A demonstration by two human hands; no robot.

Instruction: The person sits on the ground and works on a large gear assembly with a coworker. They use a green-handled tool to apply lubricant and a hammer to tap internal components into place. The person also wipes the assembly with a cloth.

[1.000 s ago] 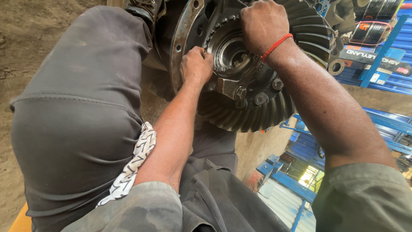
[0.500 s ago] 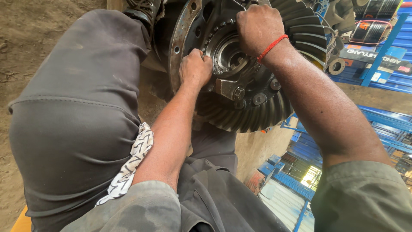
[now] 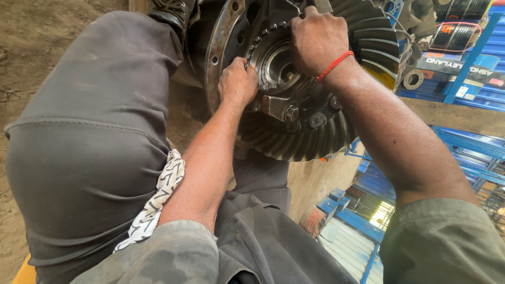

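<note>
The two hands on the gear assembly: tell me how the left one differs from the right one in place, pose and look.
The left hand presses on the left side of the central notched ring, knuckles curled; the right hand sits higher, gripping over the ring's upper right. The right wrist wears a red thread; the left wrist is bare. The left forearm runs along the grey-trousered thigh; the right forearm crosses the toothed ring gear. Both are bare and touch the same assembly.
</note>
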